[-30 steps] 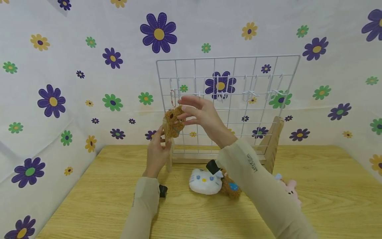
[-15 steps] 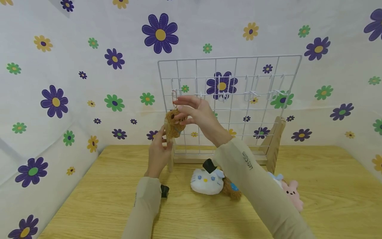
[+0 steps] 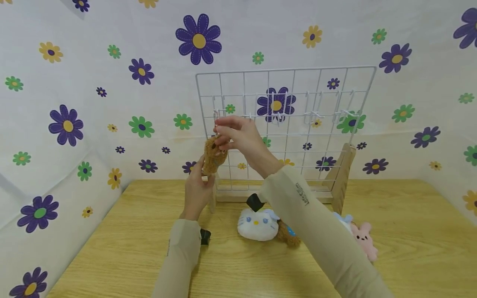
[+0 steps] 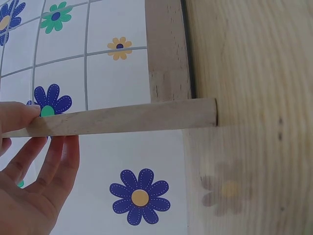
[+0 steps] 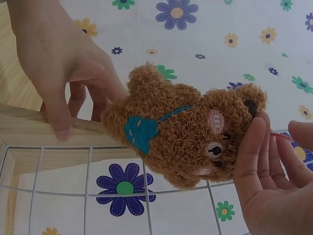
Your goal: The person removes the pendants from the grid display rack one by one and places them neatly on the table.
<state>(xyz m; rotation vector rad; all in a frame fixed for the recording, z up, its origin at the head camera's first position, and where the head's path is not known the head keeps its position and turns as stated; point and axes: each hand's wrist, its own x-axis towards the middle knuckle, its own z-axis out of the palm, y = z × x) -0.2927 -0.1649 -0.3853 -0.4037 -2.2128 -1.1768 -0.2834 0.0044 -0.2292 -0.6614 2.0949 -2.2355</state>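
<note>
A curly brown teddy bear [image 5: 186,132] with a blue bag hangs by its ball chain [image 3: 216,114] at the left hook of a white wire grid rack [image 3: 268,165]. My right hand [image 3: 244,136] is at the bear's head, its fairly straight fingers [image 5: 249,156] touching the head and ear beside the chain. Below, my left hand [image 3: 197,190] grips the rack's left wooden upright [image 4: 122,117], thumb on one side and fingers on the other. The bear hides the top of that upright in the head view.
On the table [image 3: 123,248] before the rack lie a white cat-face plush [image 3: 258,225] and another brown bear [image 3: 288,236]. A pink plush [image 3: 364,242] lies further right, with a blue-and-white one partly behind my right sleeve [image 3: 313,219]. Several white hooks [image 3: 313,114] line the grid.
My right hand has shifted slightly left and closer to the bear's head and chain. The bear has turned a little and tilted. My left hand has kept its grip on the upright.
</note>
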